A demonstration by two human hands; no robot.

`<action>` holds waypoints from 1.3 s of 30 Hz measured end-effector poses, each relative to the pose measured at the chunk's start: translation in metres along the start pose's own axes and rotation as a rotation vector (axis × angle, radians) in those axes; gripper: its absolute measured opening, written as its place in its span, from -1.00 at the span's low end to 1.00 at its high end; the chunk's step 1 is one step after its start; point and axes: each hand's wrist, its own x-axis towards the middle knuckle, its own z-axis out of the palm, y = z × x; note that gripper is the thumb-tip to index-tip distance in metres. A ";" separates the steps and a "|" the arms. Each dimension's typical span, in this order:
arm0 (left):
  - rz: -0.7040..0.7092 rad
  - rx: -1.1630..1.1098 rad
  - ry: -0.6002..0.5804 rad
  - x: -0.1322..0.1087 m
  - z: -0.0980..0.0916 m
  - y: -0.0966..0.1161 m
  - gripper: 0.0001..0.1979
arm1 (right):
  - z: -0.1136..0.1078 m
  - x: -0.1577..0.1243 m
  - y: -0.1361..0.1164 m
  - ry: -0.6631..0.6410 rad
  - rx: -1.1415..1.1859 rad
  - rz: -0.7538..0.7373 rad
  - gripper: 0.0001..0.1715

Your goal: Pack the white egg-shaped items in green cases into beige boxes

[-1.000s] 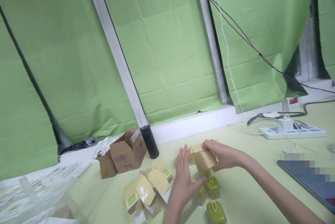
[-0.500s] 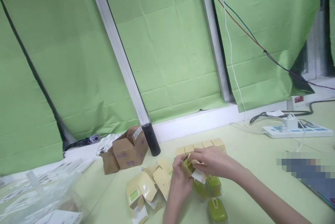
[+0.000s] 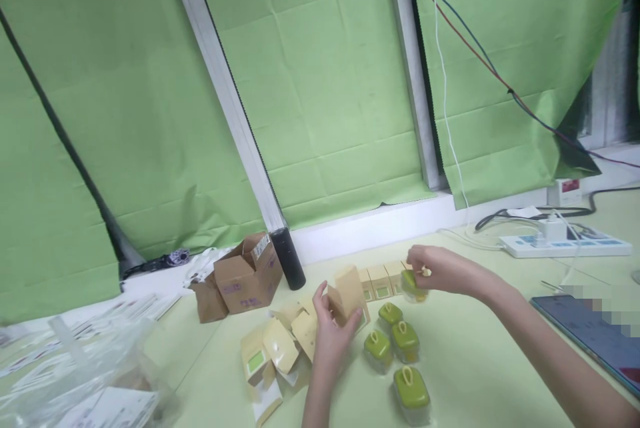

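Note:
My left hand [image 3: 330,335] grips a small tan paper carton [image 3: 349,295], held upright above the table. My right hand [image 3: 440,271] is closed on a small green item with a yellow loop [image 3: 413,283], lifted just right of the carton. Below the hands, several more green items [image 3: 395,345] in clear wrap stand on the pale green table [image 3: 475,361]. A row of closed tan cartons [image 3: 381,281] sits behind them. Flat, unfolded cartons [image 3: 280,348] lie in a heap to the left.
A brown cardboard box [image 3: 245,278] and a black cylinder [image 3: 289,258] stand at the back by the white sill. A power strip [image 3: 565,246] with cables is at the right, a dark flat device [image 3: 595,341] near the right edge, clear plastic bags [image 3: 75,368] at the left.
The hands were together over one carton; now they have parted. The left lifted a carton upright, and the right drew away to the right holding a green item.

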 end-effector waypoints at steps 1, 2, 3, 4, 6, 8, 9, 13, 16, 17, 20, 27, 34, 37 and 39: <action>-0.043 -0.088 0.012 0.001 0.000 0.001 -0.27 | 0.006 0.002 0.008 -0.054 -0.018 0.049 -0.96; -0.095 -0.174 0.024 0.002 0.000 0.003 -0.35 | 0.014 0.005 0.015 -0.116 -0.032 0.093 -0.95; -0.151 -0.259 0.034 0.001 0.002 0.004 -0.43 | 0.022 0.008 0.021 -0.179 -0.045 0.131 -0.89; -0.203 -0.339 0.040 0.000 0.003 0.005 -0.49 | 0.029 0.010 0.025 -0.237 -0.055 0.161 -0.82; -0.291 -0.485 0.053 -0.004 0.008 0.006 -0.59 | 0.040 0.013 0.026 -0.312 -0.072 0.189 -0.74; -0.327 -0.581 0.063 -0.006 0.014 0.005 -0.66 | 0.044 0.013 0.019 -0.305 -0.083 0.165 -0.72; -0.338 -0.609 0.069 -0.006 0.016 0.004 -0.69 | 0.044 0.012 0.012 -0.270 -0.085 0.128 -0.70; -0.421 -0.651 0.106 0.000 0.018 0.001 -0.78 | 0.047 0.010 -0.034 -0.060 -0.054 -0.159 -0.26; -0.467 -0.696 0.077 0.003 0.013 0.003 -0.77 | 0.061 0.012 -0.065 0.159 -0.136 -0.491 -0.32; -0.473 -0.721 0.038 0.003 0.010 0.004 -0.76 | 0.067 0.013 -0.071 0.206 -0.155 -0.553 -0.38; -0.486 -0.783 -0.047 0.002 0.001 0.005 -0.72 | 0.081 0.016 -0.076 0.282 -0.192 -0.669 -0.57; -0.418 -0.525 0.177 0.010 -0.009 -0.008 -0.75 | 0.088 0.024 -0.057 0.265 -0.218 -0.572 -0.67; -0.194 0.083 0.486 0.015 -0.044 -0.015 -0.15 | 0.063 0.054 0.027 0.131 -0.271 -0.011 -0.58; -0.037 0.460 0.622 0.017 -0.056 -0.022 -0.05 | 0.052 0.053 0.056 0.010 -0.287 0.072 -0.65; 0.143 0.631 0.680 0.018 -0.054 -0.023 -0.08 | 0.044 0.045 0.060 -0.021 -0.288 0.068 -0.69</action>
